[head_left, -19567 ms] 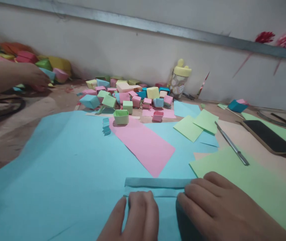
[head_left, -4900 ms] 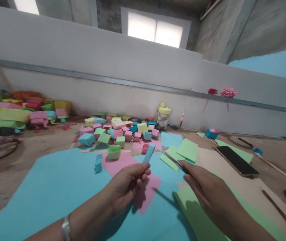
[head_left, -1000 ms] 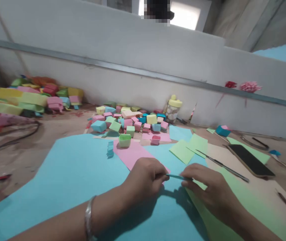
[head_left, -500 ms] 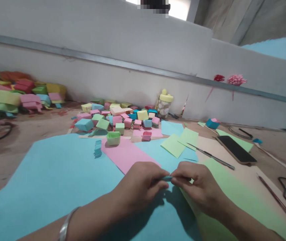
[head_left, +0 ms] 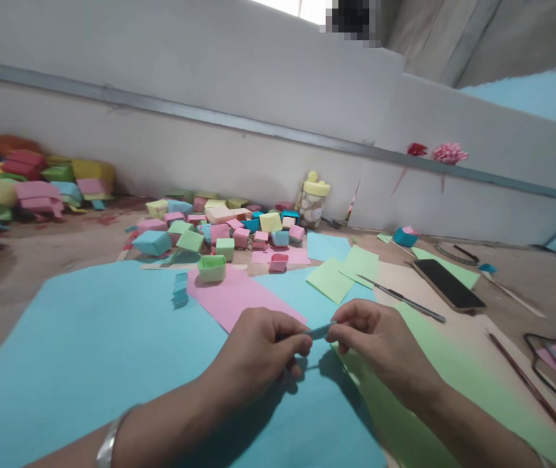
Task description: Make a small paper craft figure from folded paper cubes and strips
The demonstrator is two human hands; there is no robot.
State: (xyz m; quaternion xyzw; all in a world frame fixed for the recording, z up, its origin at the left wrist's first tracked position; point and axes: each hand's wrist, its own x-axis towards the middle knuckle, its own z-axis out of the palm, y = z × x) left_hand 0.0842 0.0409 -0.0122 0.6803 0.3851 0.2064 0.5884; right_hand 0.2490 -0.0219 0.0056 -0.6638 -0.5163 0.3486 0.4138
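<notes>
- I see a pale wall (head_left: pixel 185 156) with a metal rail (head_left: pixel 180 109), and before it a brown work surface (head_left: pixel 136 218) on which a large blue sheet (head_left: pixel 102 338) is spread.
- The left hand (head_left: pixel 263 348) pinches one end of a narrow blue strip (head_left: pixel 319 331) between thumb and fingers; the right hand (head_left: pixel 380 341) pinches the other end with its fingertips.
- The strip is between the two hands, held above the blue sheet.
- What seems done: many small paper boxes (head_left: pixel 219 234) are gathered near the wall, and an open green box (head_left: pixel 211 270) stands on the pink sheet (head_left: pixel 243 296).
- What seems left: the strip has no box form, in my judgement, and the green squares (head_left: pixel 330 281) lie flat. How many folds the strip has, I cannot tell.
</notes>
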